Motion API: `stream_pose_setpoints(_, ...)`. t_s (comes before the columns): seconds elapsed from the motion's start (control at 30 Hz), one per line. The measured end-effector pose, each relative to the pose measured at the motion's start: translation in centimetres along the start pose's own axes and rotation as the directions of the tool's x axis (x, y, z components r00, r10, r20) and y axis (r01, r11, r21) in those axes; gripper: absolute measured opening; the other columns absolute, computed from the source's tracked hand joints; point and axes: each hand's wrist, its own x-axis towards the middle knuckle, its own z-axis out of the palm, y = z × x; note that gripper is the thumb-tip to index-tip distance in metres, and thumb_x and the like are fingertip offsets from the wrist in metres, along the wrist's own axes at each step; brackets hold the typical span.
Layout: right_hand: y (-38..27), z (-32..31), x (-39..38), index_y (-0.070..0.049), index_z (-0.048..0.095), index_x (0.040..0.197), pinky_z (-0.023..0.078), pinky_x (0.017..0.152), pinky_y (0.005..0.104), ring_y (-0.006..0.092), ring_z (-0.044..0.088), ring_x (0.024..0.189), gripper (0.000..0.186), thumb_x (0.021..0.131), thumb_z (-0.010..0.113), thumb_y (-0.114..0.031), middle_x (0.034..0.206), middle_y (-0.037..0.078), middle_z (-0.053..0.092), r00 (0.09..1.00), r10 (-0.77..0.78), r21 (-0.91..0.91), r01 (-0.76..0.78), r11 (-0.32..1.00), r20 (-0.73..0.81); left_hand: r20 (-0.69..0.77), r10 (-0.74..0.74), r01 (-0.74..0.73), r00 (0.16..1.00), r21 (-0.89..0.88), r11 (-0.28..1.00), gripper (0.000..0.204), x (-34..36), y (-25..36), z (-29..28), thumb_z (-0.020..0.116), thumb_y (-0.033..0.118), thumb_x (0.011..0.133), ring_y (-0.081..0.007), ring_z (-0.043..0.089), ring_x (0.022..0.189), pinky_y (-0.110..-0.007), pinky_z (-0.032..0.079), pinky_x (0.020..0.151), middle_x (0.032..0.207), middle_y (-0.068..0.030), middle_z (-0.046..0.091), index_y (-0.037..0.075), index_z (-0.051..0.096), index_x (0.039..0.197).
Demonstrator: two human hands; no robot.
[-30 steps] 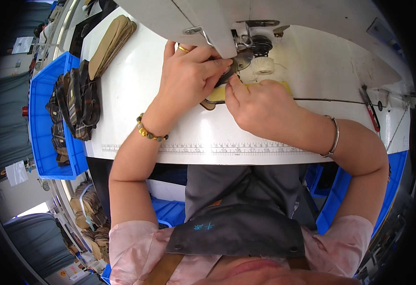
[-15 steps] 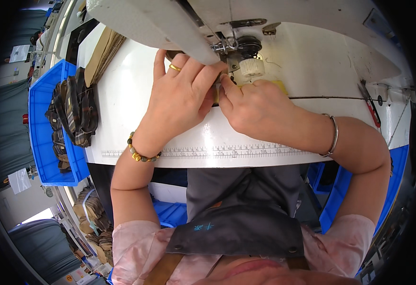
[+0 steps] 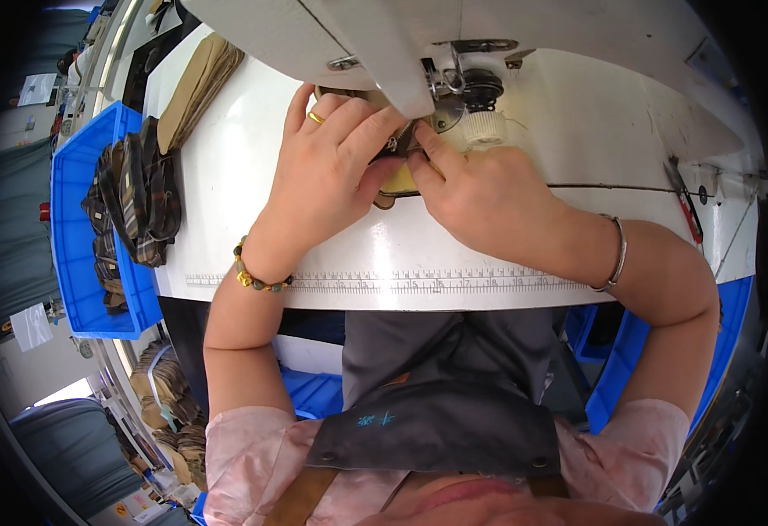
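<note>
Pinching dark piece (image 3: 390, 146) between left grip's (image 3: 327, 167) thumb and fingers. Touching its right end with right grip (image 3: 485, 195), thumb and forefinger close; pinching or only pressing, cannot tell. Located at sewing machine (image 3: 349, 35), just beside yellow strip (image 3: 399, 181), over tabletop (image 3: 226, 193). Judged: lining up by hand. Next, calls for steady, even guiding, fingertips clear of machine. Farther left: tan stack (image 3: 195, 96), blue bin (image 3: 70, 228) with plaid pieces (image 3: 154, 197).

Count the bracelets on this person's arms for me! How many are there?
2. One is a beaded bracelet around the left forearm. The other is a silver-coloured bangle around the right forearm. Neither is hidden.
</note>
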Motion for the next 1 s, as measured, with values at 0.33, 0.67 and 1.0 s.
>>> stream_pose_setpoints(0.33,-0.3,0.2,-0.1,0.004,0.069,0.108,0.049,0.045,0.0285,0.0132,0.062,0.053,0.033,0.079,0.064,-0.011,0.114,0.02,0.07,0.999,-0.035,0.038,0.036,0.999,-0.006,-0.039,0.072,-0.072,0.997,-0.008,0.997,0.021,0.2,-0.8,0.8,0.078,0.012,0.074,-0.0218,0.059,0.094,-0.044,0.044,0.101,0.091,0.0018,0.063,0.014,0.077,0.094)
stream_pose_setpoints(0.67,-0.4,-0.3,-0.2,0.009,0.071,0.097,0.051,0.044,0.0312,0.0172,0.066,0.055,0.031,0.072,0.067,-0.009,0.092,0.025,0.071,0.991,-0.109,0.051,0.113,0.992,-0.079,-0.05,0.163,-0.167,0.985,-0.093,0.982,0.02,1.0,-1.0,1.0,0.079,0.003,0.07,-0.0267,0.06,0.083,-0.036,0.051,0.068,0.095,-0.0042,0.066,0.006,0.074,0.089)
stream_pose_setpoints(1.0,-0.5,-0.5,-0.2,0.005,0.07,0.082,0.049,0.042,0.0305,0.0161,0.064,0.054,0.02,0.069,0.067,-0.01,0.077,0.016,0.067,0.988,-0.104,0.078,0.113,0.991,-0.11,-0.006,0.117,-0.116,0.993,-0.145,0.983,0.018,1.0,-1.1,1.3,0.078,0.01,0.075,-0.0214,0.058,0.087,-0.032,0.05,0.082,0.091,0.0,0.065,0.01,0.077,0.092)
